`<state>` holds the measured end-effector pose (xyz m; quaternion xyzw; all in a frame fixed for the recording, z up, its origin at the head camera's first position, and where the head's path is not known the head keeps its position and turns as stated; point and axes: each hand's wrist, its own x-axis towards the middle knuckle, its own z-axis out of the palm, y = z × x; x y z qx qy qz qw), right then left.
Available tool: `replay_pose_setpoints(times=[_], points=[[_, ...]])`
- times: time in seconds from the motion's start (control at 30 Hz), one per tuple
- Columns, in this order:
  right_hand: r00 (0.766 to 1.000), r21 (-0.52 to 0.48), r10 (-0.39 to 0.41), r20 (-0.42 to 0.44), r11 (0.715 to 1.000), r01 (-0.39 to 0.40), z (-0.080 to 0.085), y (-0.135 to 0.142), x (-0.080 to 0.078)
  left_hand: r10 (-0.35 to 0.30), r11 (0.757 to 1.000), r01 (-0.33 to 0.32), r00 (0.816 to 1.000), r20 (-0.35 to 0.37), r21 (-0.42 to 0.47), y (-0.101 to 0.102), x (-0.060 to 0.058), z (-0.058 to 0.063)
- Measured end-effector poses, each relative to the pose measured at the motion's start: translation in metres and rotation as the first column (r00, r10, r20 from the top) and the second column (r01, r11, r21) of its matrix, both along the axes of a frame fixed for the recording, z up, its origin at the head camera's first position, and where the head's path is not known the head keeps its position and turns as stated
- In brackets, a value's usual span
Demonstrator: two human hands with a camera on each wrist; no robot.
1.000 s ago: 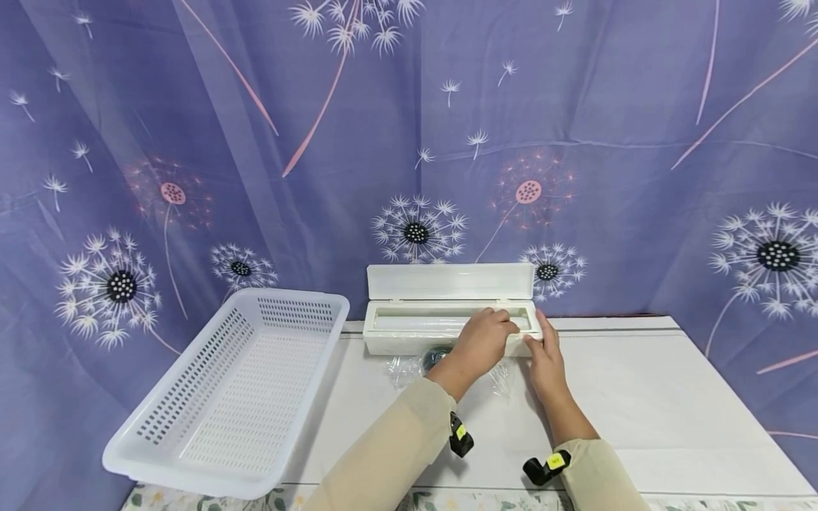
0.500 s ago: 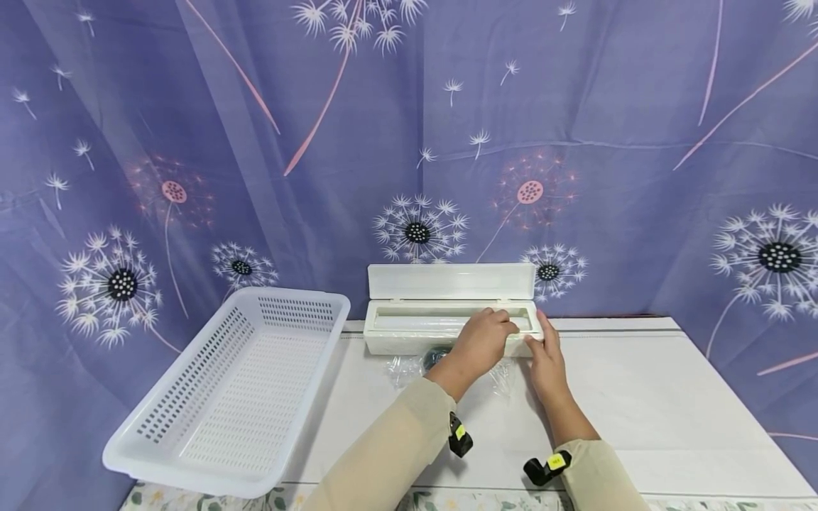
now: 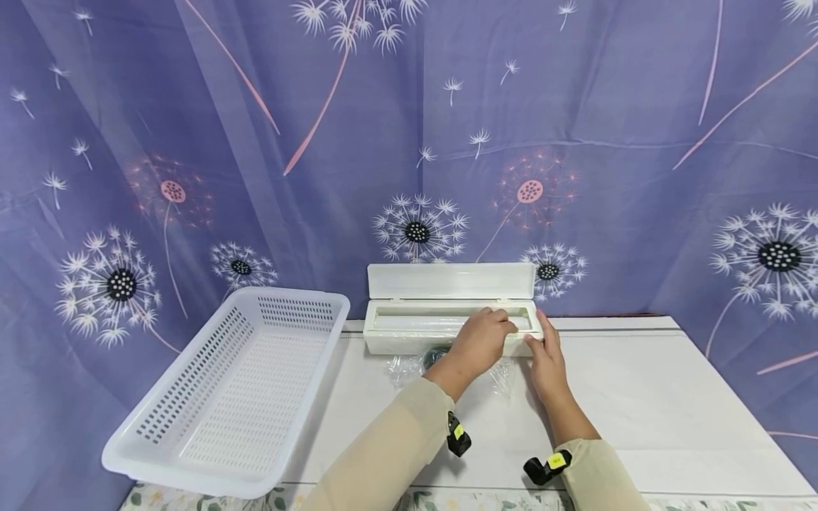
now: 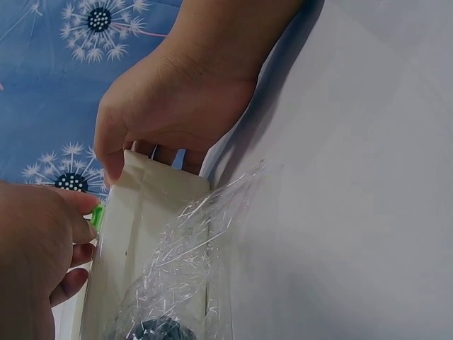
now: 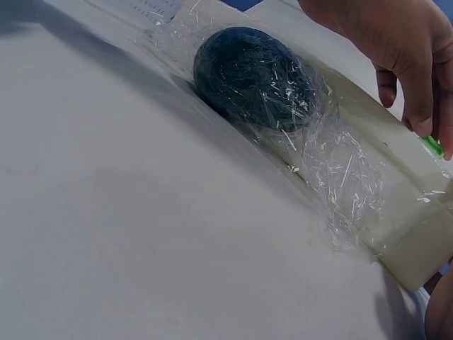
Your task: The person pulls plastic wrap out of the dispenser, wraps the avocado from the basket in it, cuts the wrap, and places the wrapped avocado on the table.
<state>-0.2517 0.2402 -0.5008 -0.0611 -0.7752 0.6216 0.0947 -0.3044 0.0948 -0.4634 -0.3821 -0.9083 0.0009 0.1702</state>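
White was the long box (image 3: 396,345), and the right hand (image 3: 547,358) clasped its right end, with the fingers bent about this end. Just to the left of that hold, the left hand (image 3: 481,342) pinched between its fingertips a small green piece (image 4: 97,214) at the box's edge; most of this piece was hidden. Behind both grips the lid (image 3: 450,282) stood open, and a pale roll (image 3: 412,323) lay inside the box, left of the pinch. On the person's side of the pinch, a dark rounded object (image 5: 248,78) was wrapped in clear film (image 5: 347,191) against the front of the box. Well left of both hands stood a white perforated basket (image 3: 118,458).
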Motion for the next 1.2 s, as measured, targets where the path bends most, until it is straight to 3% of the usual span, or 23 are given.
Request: replay_pose_setpoints(times=[0.07,0.27,0.57,1.2], points=[[1.000,0.005,-0.005,-0.008,1.000,0.005,-0.002,0.000,-0.001,-0.001,1.000,0.001,1.000,0.002,0.002,-0.001,0.000,0.000],[0.997,-0.008,-0.039,-0.061,0.999,0.039,-0.031,0.008,-0.017,0.008,1.000,-0.008,1.000,0.016,0.012,0.000,-0.003,0.000],[0.996,-0.004,-0.049,-0.072,0.999,0.049,-0.031,0.008,-0.018,0.017,1.000,-0.018,0.999,0.037,0.005,-0.001,-0.002,0.002],[0.996,0.008,-0.043,-0.072,0.999,0.044,-0.033,0.008,-0.016,0.011,1.000,-0.011,1.000,-0.005,0.025,-0.004,-0.002,-0.002]])
